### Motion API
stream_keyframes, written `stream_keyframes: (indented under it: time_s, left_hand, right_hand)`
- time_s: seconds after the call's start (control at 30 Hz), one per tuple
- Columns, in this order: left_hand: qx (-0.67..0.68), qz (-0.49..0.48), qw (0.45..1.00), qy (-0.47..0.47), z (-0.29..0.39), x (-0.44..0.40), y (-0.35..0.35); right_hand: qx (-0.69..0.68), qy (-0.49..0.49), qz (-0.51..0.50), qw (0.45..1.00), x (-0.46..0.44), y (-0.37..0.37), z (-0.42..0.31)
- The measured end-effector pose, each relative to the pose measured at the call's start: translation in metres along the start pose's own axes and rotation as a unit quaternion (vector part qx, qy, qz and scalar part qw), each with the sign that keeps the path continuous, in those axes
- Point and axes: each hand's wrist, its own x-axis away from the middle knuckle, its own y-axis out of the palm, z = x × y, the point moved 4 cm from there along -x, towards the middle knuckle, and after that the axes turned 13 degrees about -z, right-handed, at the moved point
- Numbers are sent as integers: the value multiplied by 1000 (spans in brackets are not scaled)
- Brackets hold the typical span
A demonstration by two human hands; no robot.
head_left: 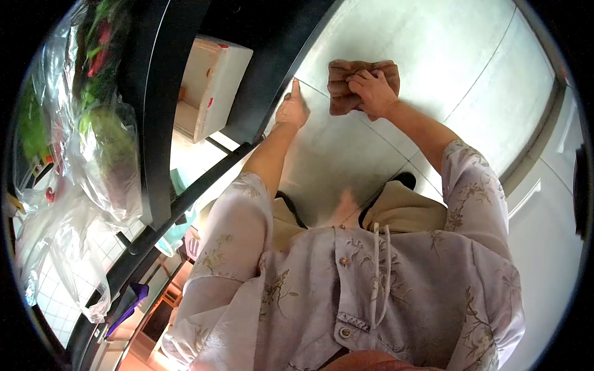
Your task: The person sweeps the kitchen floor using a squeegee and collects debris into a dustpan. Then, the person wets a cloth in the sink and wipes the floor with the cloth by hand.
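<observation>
My right hand (374, 94) presses on a folded brown cloth (339, 89) that lies on the pale tiled floor (461, 80). Its fingers are bent into the cloth, and the cloth spreads out on both sides of them. My left hand (292, 110) is beside the lower edge of a black rack (272, 80), with one finger stretched out along it. Nothing shows in the left hand; its other fingers are partly hidden, and I cannot tell whether it bears on the rack or the floor.
A white box (224, 86) stands inside the rack on my left. Clear plastic bags (105, 154) with green and red vegetables sit on the rack's top. White panels (544, 204) run along the right. My shoes (405, 180) are on the tiles just below my hands.
</observation>
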Motion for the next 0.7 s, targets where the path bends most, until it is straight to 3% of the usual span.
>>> stream_keyframes:
  time_s: [0.17, 0.33, 0.47, 0.53, 0.63, 0.7]
  left_hand:
    - [-12, 71, 996, 45, -4, 5, 6]
    - [-16, 9, 1000, 4, 0, 5, -2]
    - [-24, 96, 993, 61, -26, -21, 29]
    - [-5, -5, 1000, 11, -1, 6, -1]
    - [5, -54, 997, -56, 14, 19, -18]
    - [-14, -36, 999, -19, 1, 11, -1]
  right_hand:
    - [-8, -13, 36, 999, -1, -3, -2]
    - [0, -7, 52, 999, 0, 1, -1]
    - [11, -11, 51, 999, -1, -2, -2]
    - [3, -10, 46, 999, -1, -3, -2]
    - [-2, -26, 74, 997, 2, -2, -1]
    - [4, -44, 112, 993, -6, -10, 4]
